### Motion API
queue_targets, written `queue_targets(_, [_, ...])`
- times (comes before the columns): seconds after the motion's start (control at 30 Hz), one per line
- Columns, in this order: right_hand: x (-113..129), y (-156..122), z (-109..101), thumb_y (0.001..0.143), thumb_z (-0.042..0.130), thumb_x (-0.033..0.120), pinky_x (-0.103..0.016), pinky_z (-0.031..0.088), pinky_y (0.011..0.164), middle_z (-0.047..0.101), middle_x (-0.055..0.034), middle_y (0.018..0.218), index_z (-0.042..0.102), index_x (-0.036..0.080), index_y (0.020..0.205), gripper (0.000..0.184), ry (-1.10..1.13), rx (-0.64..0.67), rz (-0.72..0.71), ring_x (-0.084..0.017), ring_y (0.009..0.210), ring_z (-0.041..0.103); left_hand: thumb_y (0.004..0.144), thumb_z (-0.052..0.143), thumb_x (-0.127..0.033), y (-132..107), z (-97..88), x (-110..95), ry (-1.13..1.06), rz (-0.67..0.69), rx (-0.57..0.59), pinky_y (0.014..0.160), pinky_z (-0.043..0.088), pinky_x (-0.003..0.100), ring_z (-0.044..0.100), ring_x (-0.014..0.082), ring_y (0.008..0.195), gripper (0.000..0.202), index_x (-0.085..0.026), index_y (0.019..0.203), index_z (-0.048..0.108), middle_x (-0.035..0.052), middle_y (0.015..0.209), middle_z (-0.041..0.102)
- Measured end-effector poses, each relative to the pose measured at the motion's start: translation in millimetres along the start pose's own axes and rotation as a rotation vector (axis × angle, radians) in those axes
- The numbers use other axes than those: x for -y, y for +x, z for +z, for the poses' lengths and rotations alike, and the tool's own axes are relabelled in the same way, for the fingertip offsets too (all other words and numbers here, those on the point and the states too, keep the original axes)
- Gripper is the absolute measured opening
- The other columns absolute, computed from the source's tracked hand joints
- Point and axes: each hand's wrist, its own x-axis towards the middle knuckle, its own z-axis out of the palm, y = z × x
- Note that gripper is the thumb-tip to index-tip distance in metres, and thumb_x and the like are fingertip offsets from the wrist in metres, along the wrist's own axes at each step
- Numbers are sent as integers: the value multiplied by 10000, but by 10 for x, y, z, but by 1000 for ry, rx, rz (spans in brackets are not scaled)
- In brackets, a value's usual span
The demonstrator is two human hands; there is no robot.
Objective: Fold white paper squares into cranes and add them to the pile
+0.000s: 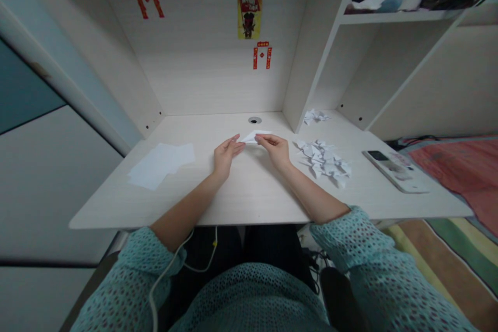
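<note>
A small folded piece of white paper (pixel 251 137) is held between both hands, a little above the desk. My left hand (pixel 226 153) pinches its left end between thumb and fingers. On the other side, my right hand (pixel 275 149) grips the paper's edge with thumb and forefinger. Flat white sheets (pixel 161 164) lie loosely overlapped to the left of my left hand. Folded white paper pieces (pixel 324 161) form a pile to the right of my right hand.
More folded papers (pixel 316 116) lie behind the upright divider. A phone (pixel 395 171) rests at the desk's right. A cable hole (pixel 254 120) is near the back panel. A white cable (pixel 155 290) hangs over my left sleeve. The desk's front edge (pixel 257 224) is close to me.
</note>
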Motion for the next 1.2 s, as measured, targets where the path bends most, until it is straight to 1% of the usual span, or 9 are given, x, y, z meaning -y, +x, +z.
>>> queue_targets(0.07, [6,-4,0,619,723,425,-346,515,782,721,-53,852,725,195,803,294,-4,23,-4,-185,774,654,733,651,-422,-1,3,-5,37,14,16,891,472,342,663,189,876,471,-145,1113,621,105,914,705])
queue_targets(0.2, [3,-22,17,623,724,418,-347,509,796,722,-50,848,726,199,795,279,-4,86,-17,-187,780,656,635,744,-336,-8,27,1,80,34,62,910,462,346,657,185,878,489,-157,1079,645,82,925,707])
queue_targets(0.3, [-8,-31,30,619,727,414,-339,507,788,721,-46,838,725,203,779,265,-9,100,-13,-185,771,656,614,757,-313,-12,45,6,83,20,33,917,461,351,656,185,873,449,-147,1023,672,80,932,708])
queue_targets(0.4, [-23,-35,40,604,734,422,-338,505,788,720,-50,850,720,197,776,284,7,94,6,-187,779,656,612,761,-300,-9,51,8,40,-7,-4,920,465,358,661,186,858,427,-125,994,682,90,929,709])
queue_targets(0.47, [-29,-37,43,586,743,425,-333,507,768,718,-50,834,710,189,787,312,28,76,30,-181,755,655,610,765,-287,-5,49,12,13,-24,1,928,462,355,662,181,858,421,-120,988,684,92,930,709])
queue_targets(0.63, [-14,-34,53,544,765,421,-289,496,661,676,-10,656,625,189,731,329,65,24,68,-149,628,625,614,766,-268,4,40,36,-6,-46,23,936,458,350,662,165,844,440,-125,1019,672,84,929,710])
queue_targets(0.73, [-17,-24,55,528,764,434,-272,479,629,647,6,609,564,200,674,341,44,11,69,-143,605,608,628,755,-276,12,28,55,2,-47,41,937,456,349,659,163,856,457,-131,1050,658,88,946,706])
queue_targets(0.87, [-54,-12,34,571,734,439,-265,455,610,634,9,607,553,201,685,320,-21,51,37,-142,593,593,619,758,-306,22,11,69,63,-12,74,919,463,353,660,170,839,460,-136,1036,661,83,908,709])
queue_targets(1.2, [16,-57,36,622,714,410,-253,419,591,616,10,616,527,203,686,286,-113,87,-52,-141,596,585,609,751,-405,26,8,100,204,-77,105,826,498,353,665,196,779,337,-126,790,694,78,798,710])
